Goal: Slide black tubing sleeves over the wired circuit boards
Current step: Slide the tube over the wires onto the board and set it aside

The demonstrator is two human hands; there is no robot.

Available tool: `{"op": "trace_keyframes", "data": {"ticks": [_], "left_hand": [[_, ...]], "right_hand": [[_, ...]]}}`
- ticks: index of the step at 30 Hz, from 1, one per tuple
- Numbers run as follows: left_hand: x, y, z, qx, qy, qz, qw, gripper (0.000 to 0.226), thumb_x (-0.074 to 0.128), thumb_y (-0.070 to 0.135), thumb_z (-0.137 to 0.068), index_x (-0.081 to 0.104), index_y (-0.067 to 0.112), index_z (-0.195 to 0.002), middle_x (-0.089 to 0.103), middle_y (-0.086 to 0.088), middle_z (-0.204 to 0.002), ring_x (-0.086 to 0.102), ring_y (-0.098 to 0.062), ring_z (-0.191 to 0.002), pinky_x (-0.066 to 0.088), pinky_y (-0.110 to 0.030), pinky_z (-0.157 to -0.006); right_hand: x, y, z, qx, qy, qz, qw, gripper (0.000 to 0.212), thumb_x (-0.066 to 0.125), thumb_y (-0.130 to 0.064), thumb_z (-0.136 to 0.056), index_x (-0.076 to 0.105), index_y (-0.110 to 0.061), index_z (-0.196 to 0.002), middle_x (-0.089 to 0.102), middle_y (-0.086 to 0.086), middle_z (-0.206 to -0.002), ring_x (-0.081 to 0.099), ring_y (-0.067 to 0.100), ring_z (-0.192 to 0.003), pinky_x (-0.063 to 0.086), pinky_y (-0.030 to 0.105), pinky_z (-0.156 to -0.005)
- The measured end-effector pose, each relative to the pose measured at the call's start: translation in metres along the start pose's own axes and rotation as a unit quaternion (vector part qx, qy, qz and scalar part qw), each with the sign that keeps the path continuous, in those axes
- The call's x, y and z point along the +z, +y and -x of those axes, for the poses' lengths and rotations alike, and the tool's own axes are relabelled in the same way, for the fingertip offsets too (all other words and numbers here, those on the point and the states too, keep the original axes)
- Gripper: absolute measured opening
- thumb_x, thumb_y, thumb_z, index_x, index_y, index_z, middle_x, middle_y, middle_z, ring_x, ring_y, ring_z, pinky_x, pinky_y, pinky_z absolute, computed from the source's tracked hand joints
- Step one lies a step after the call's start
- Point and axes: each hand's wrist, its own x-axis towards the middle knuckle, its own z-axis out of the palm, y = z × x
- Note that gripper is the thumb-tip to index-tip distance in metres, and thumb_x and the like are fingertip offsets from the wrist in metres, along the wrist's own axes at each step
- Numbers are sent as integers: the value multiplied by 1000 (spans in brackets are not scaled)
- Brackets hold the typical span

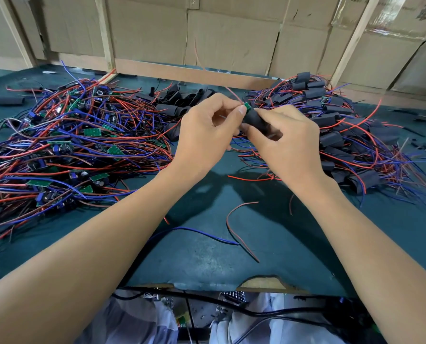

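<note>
Black sleeve (pixel 253 119) slanting toward board (pixel 247 106)

Two bare hands (pixel 204 135) worked; three heaps lay on the green worktop (pixel 207 256): wired green circuit boards (pixel 70 145), loose black tubing sleeves (pixel 179 100), sleeved boards (pixel 343 130).

Both hands (pixel 244 135) pinch a black sleeve (pixel 254 119) half over a green board (pixel 247 106) above the table (pixel 207 254)

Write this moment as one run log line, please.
left hand: pinches green circuit board | right hand: holds black tubing sleeve | board end showing
</note>
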Motion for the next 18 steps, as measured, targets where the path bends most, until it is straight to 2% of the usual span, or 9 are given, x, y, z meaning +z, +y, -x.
{"op": "trace_keyframes", "data": {"ticks": [2,4,7,9,11,13,15,17,18], "left_hand": [[-2,-1,-1,11,-6,-17,1000,15,62,19,-98,70,17,-86,68,-9,-77,63,-14,-60,51,-28,-52],[-5,-2,0,54,-26,-91,994,27,56,28,-102,63,28,-76,64,-2,-76,58,-5,-55,50,-25,-60],[-7,-2,2,97,-49,-152,982,34,50,31,-105,56,32,-72,56,4,-79,56,-5,-62,46,-22,-64],[-7,-4,2,120,-34,-179,976,36,48,30,-106,54,23,-71,55,-4,-78,54,-14,-67,42,-24,-67],[-9,-5,-1,142,0,-202,969,38,46,31,-107,50,17,-72,50,-2,-74,48,-17,-70,36,-27,-66],[-12,-5,-7,118,29,-230,966,34,45,33,-105,61,12,-84,54,2,-79,49,-16,-75,38,-29,-69],[-15,-1,-16,45,13,-252,967,24,48,31,-101,68,17,-99,62,4,-90,55,-16,-86,45,-32,-80],[-22,5,-28,-23,-67,-321,945,22,51,27,-97,70,19,-105,68,0,-102,60,-21,-99,47,-32,-90],[-27,8,-35,-46,-130,-387,911,24,52,26,-95,70,18,-110,69,-5,-110,60,-25,-106,46,-33,-95]], "right_hand": [[0,0,0,-12,-3,-5,1000,28,78,-22,-89,78,-8,-113,67,12,-93,58,12,-80,40,10,-74],[0,0,0,-17,-8,-10,1000,33,76,-23,-91,75,-6,-118,66,14,-95,58,12,-82,37,7,-77],[-2,1,-1,-32,-27,-11,999,35,74,-21,-93,72,-3,-123,64,17,-97,58,16,-83,35,5,-79],[-5,1,-3,-58,-36,6,998,32,72,-19,-95,72,-2,-122,64,17,-100,61,22,-86,38,9,-81],[-11,2,-7,-94,-13,29,995,30,69,-20,-98,71,-1,-121,65,17,-104,63,27,-93,46,22,-85],[-19,4,-13,-124,41,56,990,29,65,-24,-101,71,-4,-121,66,15,-108,64,27,-97,49,33,-85],[-30,12,-19,-129,74,94,984,28,63,-28,-103,71,-9,-121,67,13,-109,64,30,-100,49,41,-87],[-42,27,-24,-92,43,132,986,29,62,-28,-101,71,-9,-121,68,14,-112,63,34,-106,46,48,-91],[-48,36,-26,-57,17,148,987,30,62,-27,-99,71,-9,-122,67,16,-114,62,36,-109,45,49,-95]]}}
